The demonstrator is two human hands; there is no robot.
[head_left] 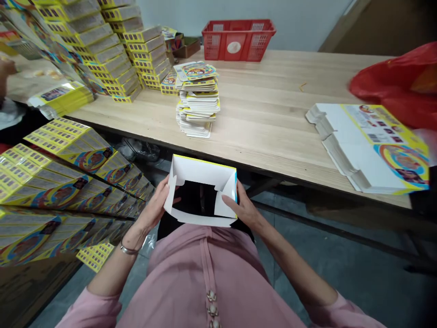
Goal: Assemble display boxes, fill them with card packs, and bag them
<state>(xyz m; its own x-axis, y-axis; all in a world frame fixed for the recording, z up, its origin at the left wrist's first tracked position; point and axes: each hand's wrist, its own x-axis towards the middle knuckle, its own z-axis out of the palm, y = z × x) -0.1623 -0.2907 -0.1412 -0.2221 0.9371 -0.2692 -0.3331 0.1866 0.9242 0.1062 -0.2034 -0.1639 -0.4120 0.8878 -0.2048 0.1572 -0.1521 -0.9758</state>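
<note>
Between my two hands is a cardboard box (205,169), white inside, with a thin yellow edge. It is unfolded into a frame, and dark cloth shows through its open middle. My left hand (157,200) grips its left wall, fingers partly behind the cardboard. On the opposite side, my right hand (246,207) holds the right wall, the thumb over the inner flap and the fingers outside. The box is held over my lap, just in front of the table edge.
On the wooden table (259,114) stand a pile of printed cards (198,107), flattened boxes (368,146), a red basket (239,41) and a red plastic bag (396,82). Stacked yellow boxes (99,50) rise at left; more packed boxes (68,182) stand beside me. Another person's hand (6,68) shows far left.
</note>
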